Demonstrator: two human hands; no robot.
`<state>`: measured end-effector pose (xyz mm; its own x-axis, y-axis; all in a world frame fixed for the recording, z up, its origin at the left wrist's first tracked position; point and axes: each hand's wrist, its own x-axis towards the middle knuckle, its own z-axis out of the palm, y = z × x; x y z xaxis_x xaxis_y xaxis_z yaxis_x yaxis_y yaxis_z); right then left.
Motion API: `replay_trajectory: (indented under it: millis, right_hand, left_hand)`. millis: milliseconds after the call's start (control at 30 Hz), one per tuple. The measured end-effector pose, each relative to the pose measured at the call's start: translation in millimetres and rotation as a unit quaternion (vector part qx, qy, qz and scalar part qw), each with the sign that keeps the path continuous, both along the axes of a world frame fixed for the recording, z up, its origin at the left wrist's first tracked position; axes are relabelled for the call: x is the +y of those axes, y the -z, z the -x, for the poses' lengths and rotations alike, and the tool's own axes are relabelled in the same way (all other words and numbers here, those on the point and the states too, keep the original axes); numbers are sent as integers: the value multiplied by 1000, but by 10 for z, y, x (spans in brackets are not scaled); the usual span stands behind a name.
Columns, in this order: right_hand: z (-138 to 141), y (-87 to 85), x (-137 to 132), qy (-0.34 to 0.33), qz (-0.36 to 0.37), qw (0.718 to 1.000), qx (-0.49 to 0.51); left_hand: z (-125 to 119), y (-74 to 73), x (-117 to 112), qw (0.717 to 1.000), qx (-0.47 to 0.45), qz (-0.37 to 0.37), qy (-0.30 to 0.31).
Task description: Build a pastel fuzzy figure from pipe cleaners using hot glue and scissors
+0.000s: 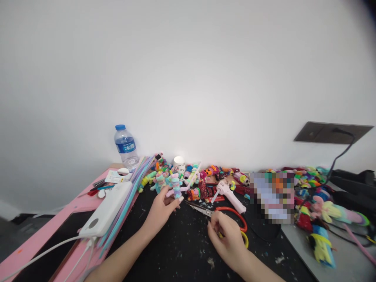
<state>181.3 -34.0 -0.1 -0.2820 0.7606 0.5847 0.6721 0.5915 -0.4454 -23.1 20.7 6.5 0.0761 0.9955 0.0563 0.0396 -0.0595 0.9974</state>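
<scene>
My left hand (165, 206) is closed around a small pastel pipe-cleaner doll (175, 186), fuzzy and striped in pink, blue and lilac, held upright with thumb and fingers at its lower part. A similar mint-green doll (160, 181) stands just behind it. My right hand (226, 235) is curled with fingers pressed together; what they hold, if anything, is hidden. Partly behind that hand lies a pair of scissors (208, 212) with orange and yellow handles, blades pointing left toward the doll. A pale pink glue gun (233, 197) rests beyond the scissors.
Several colourful pipe-cleaner dolls line the wall around a paper cup (179, 163). At left are a water bottle (125, 147), loose pipe cleaners (136, 199) and a white power bank (107, 209) with cables. More dolls lie right, near a pixelated patch. A black mat (182, 254) covers the middle.
</scene>
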Motion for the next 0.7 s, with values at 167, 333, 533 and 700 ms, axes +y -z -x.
replay_trajectory:
  millis: [167, 333, 533, 700]
  right_hand:
    - [-5, -8, 3, 0, 4, 1000, 6]
    - [-13, -5, 3, -11, 14, 1000, 6]
    - [-13, 34, -3, -19, 22, 1000, 7]
    - [-20, 51, -4, -21, 38, 999, 9]
  left_hand:
    - [170, 38, 103, 982, 110, -75, -132]
    - [238, 76, 180, 959, 234, -121, -106]
    - [216, 167, 215, 950, 278, -127, -60]
    - [222, 143, 192, 926, 323, -179, -86]
